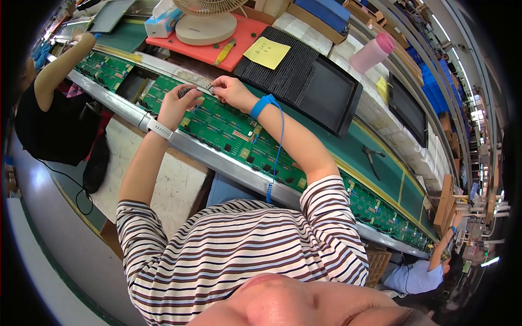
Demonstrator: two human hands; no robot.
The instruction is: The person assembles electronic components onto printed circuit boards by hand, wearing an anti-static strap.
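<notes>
Over the far edge of a green circuit board both my hands work close together. My left hand is closed around a small bunch of dark grey parts, too small to name. Just to its right, my right hand pinches a tiny dark part between thumb and fingertips. A blue strap with a coiled cord circles my right wrist. Behind my right hand lies a black tray, its left half filled with rows of dark strips. A yellow paper note rests on those strips.
A metal rail borders the boards on my side. Pliers lie to the right on the green surface. Beyond are a fan on a red board, a yellow-handled tool and a pink bottle. Co-workers sit left and far right.
</notes>
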